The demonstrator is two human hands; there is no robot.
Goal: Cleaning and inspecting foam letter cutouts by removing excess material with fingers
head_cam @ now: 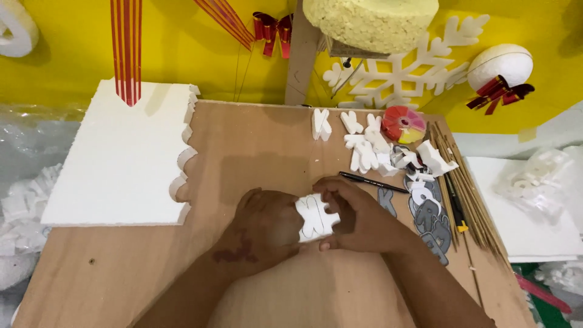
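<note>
Hands meet over a wooden desk [255, 140]: left hand [264, 228] and right hand [358, 218] both grip a small white foam cutout [313, 218] between them, seemingly mid-trimming. Its pencilled face points up, long axis running away from the person. Any next turn calls for gentle fingers. A black pen [371, 182] lies just beyond the right hand.

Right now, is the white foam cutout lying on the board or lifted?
Cannot tell: both hands, left hand and right hand, cover the white foam cutout's edges.
</note>
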